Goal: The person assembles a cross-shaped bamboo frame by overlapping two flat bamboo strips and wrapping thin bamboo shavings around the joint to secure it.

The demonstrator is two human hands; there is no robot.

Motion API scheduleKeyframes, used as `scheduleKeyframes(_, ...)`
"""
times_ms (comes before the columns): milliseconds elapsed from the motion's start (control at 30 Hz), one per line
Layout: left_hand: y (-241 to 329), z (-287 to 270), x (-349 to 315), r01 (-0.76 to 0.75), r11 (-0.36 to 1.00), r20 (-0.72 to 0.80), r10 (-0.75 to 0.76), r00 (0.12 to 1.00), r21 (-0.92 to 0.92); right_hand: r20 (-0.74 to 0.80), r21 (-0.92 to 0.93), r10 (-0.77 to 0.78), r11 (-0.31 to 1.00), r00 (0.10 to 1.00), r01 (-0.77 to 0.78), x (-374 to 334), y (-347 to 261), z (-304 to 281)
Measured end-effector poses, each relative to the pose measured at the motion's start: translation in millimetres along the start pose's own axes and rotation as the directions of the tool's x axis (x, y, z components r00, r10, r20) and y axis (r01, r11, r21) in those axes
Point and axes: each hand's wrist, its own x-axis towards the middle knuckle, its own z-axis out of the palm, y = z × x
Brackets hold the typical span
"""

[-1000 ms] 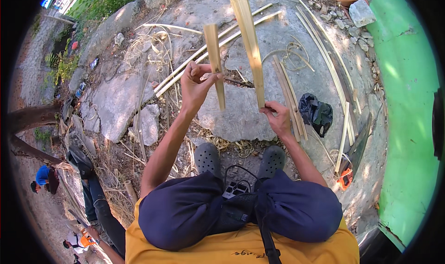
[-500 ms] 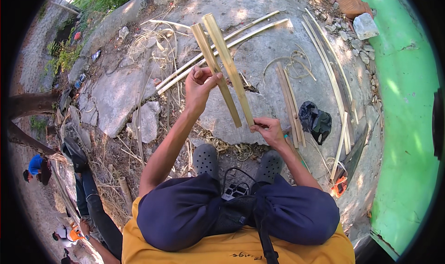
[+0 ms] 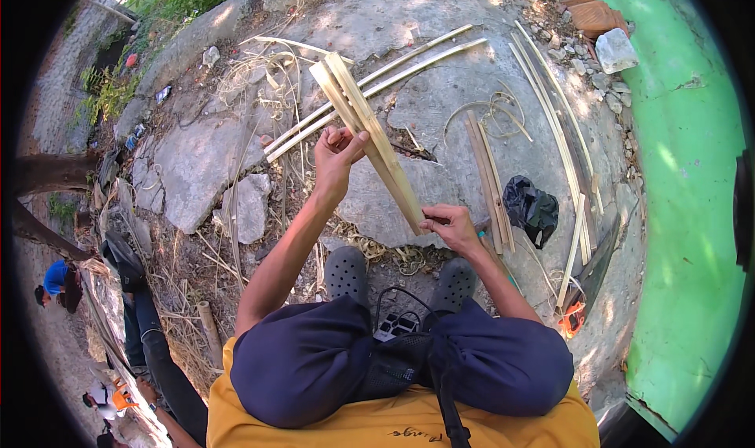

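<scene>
"So, what stands at the far left?"

"A person in a blue top (image 3: 55, 278), small and far off, and nearer, another person's leg in dark trousers (image 3: 163, 355). Past those lie broken concrete slabs (image 3: 187, 177) and a tangle of pale shavings (image 3: 263, 75)."

"And the left hand (image 3: 334, 167)?"

"It pinches the left slat (image 3: 329, 87) between thumb and fingers, partway along its length. Two long pale strips (image 3: 377, 86) lie on the concrete beyond."

"Where is the right slat (image 3: 381, 145)?"

"Just beside the left one, both slanting in the air in front of the person, over the concrete, far ends up and to the left. Those ends sit slightly out of line; whether the slats touch all the way down, one cannot tell."

"What about the right hand (image 3: 454, 226)?"

"Thumb and fingers are pressed together at the near end of the slats; whether they take in one slat or both is hard to tell. The grey clogs (image 3: 346, 275) show lower down."

"And further right?"

"Two brownish strips (image 3: 486, 185) on the ground, a crumpled black plastic bag (image 3: 531, 211) near them, then a bundle of long strips (image 3: 560, 145), an orange object (image 3: 573, 320) at its near end, and finally a green surface (image 3: 684, 212)."
</scene>
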Motion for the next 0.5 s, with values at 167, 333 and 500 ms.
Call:
scheduleKeyframes(167,-8.1,-15.2,-3.4,0.021,1.000,-0.048,-0.020,0.999,0.016,0.036,-0.088,0.016,0.996,0.999,-0.013,2.5,-7.3,1.0)
scheduleKeyframes(333,-14.3,-19.4,-4.7,0.083,0.994,-0.076,-0.077,0.994,0.074,0.043,-0.128,-0.070,0.989,0.997,0.075,1.0,-6.5,-2.0)
scheduleKeyframes(500,-24.2,-34.5,-4.9,0.166,0.985,-0.093,-0.161,0.983,0.049,0.070,-0.169,-0.048,0.984,0.996,0.059,0.5,-9.0,0.1)
